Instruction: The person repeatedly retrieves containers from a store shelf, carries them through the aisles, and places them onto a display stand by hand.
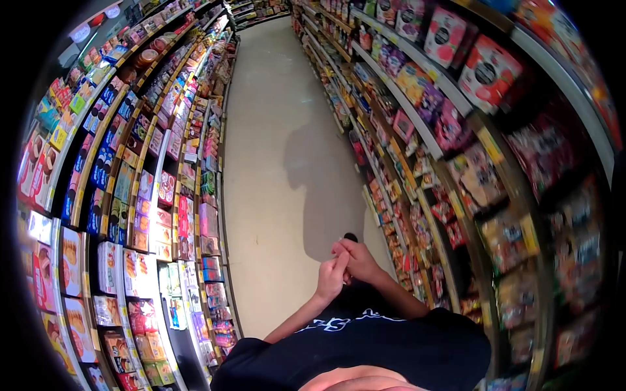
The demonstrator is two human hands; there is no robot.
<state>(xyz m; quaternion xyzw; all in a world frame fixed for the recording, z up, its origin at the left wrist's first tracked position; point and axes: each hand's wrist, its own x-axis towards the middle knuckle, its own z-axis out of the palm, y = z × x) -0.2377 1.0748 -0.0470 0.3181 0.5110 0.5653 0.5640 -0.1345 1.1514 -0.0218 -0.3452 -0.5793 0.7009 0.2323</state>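
Both hands meet in front of the dark shirt (391, 345), low in the middle of the view. My left hand (332, 277) has its fingers pressed together against the other hand. Touching it from the right is my right hand (358, 259), its fingers closed over the first. Whether anything small lies between them is hidden. A small dark round shape (351, 236) shows just beyond the knuckles; I cannot make out what it is.
Shelves of boxed and packaged snacks (107, 156) line the left side. Bagged sweets (489, 72) fill the right shelves. Between them the pale floor (261, 130) runs to more shelves (261, 10) at the far end, with a shadow across it.
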